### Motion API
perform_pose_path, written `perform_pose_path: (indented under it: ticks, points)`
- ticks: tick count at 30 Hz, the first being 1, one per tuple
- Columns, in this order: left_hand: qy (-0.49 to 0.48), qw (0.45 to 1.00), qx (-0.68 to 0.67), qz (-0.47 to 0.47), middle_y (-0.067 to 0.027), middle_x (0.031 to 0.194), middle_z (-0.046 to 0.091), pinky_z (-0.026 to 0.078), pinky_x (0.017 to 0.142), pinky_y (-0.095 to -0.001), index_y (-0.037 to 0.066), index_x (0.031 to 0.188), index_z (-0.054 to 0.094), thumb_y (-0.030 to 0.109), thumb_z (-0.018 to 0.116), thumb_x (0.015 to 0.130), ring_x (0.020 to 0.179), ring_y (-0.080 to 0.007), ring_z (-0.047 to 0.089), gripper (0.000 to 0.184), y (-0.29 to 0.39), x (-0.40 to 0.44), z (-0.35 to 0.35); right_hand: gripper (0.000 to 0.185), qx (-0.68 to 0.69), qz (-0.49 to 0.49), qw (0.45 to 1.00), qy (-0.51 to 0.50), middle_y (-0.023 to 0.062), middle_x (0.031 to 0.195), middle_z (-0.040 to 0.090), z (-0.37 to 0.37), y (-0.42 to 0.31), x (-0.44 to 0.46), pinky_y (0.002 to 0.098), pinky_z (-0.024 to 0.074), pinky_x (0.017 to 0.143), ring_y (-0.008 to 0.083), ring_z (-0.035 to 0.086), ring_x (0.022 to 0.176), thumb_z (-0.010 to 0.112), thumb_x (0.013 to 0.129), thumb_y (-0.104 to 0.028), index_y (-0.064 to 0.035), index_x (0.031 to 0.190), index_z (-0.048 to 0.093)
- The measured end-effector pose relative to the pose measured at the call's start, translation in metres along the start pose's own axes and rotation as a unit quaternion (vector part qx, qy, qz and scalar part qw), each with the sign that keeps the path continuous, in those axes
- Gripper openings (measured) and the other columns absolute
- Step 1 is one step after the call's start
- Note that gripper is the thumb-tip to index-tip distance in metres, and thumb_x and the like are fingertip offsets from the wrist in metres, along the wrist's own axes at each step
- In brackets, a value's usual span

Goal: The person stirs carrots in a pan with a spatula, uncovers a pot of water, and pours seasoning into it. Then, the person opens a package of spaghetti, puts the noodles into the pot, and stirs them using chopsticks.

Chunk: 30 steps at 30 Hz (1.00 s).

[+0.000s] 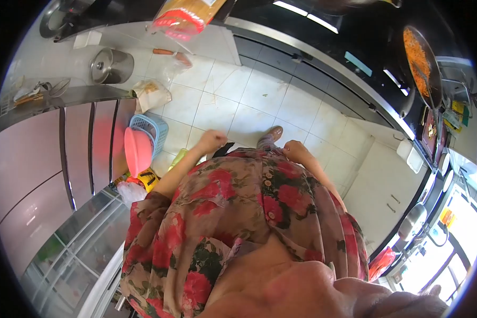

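Observation:
My left hand (213, 141) hangs over the floor left of the floral shirt (238, 196), its fingers curled in with nothing visible in them. A small black shape shows just beside it, too unclear to name. On the other side of the shirt, my right hand (298, 152) is also closed, close to the shirt's lower edge; no object shows in it. One shoe (273, 132) is visible between my hands on the tiles.
A wok (432, 74) of shredded orange food sits on the dark stove at right. At left are a blue basket (156, 132), a pink basin (138, 152), a metal pot (111, 65) and a counter (63, 103). A noodle packet (188, 16) lies at the top.

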<state>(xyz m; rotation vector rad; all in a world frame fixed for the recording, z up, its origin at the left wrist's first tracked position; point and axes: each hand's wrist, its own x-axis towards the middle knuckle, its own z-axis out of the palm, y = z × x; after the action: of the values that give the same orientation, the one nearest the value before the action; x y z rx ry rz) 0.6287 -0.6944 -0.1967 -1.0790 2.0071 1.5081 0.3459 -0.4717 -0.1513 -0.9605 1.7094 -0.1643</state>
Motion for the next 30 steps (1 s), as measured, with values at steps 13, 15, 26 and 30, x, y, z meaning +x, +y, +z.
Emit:
perform_pose_path:
  ticks: [13,15,26,30]
  points:
    - [-0.14,0.986,-0.02,0.092,-0.0122,0.085,0.065,0.048,0.071,-0.0353,0.005,0.098,0.066,0.022,0.064,0.082,0.078,-0.0201,0.06,0.023,-0.306,-0.063,0.002,0.029,-0.043,0.099,0.994,-0.003,0.0225,0.104,0.064,0.217,-0.072,0.063,0.0446,0.0482,0.084,0.039,0.061,0.098,0.063,0.077,-0.022,-0.0034,0.099,0.064]
    - [-0.148,0.982,-0.043,0.108,-0.0121,0.085,0.066,0.047,0.072,-0.0349,0.005,0.098,0.066,0.022,0.064,0.082,0.079,-0.0197,0.06,0.023,-0.319,-0.067,-0.005,0.036,0.044,0.093,0.995,0.019,0.0258,0.101,0.064,0.224,-0.074,0.054,0.0452,0.0494,0.082,0.0392,0.062,0.096,0.065,0.077,-0.026,0.0013,0.1,0.064]
    - [-0.192,0.98,0.0,0.053,-0.0103,0.085,0.067,0.046,0.073,-0.0333,0.005,0.097,0.066,0.025,0.063,0.083,0.079,-0.0202,0.061,0.025,-0.169,-0.074,-0.099,0.022,-0.058,0.074,0.995,0.028,0.0226,0.097,0.065,0.194,-0.109,0.051,0.0442,0.0491,0.08,0.0379,0.062,0.095,0.053,0.083,-0.01,-0.0015,0.1,0.064]
    - [-0.2,0.954,0.154,0.162,-0.0152,0.09,0.068,0.048,0.073,-0.0352,0.006,0.094,0.066,0.033,0.065,0.08,0.081,-0.0287,0.063,0.03,-0.13,-0.067,-0.114,0.021,-0.011,-0.051,0.988,0.143,0.0227,0.094,0.065,0.213,-0.103,0.093,0.0443,0.0486,0.078,0.0382,0.063,0.089,0.05,0.086,-0.009,-0.0028,0.103,0.061]
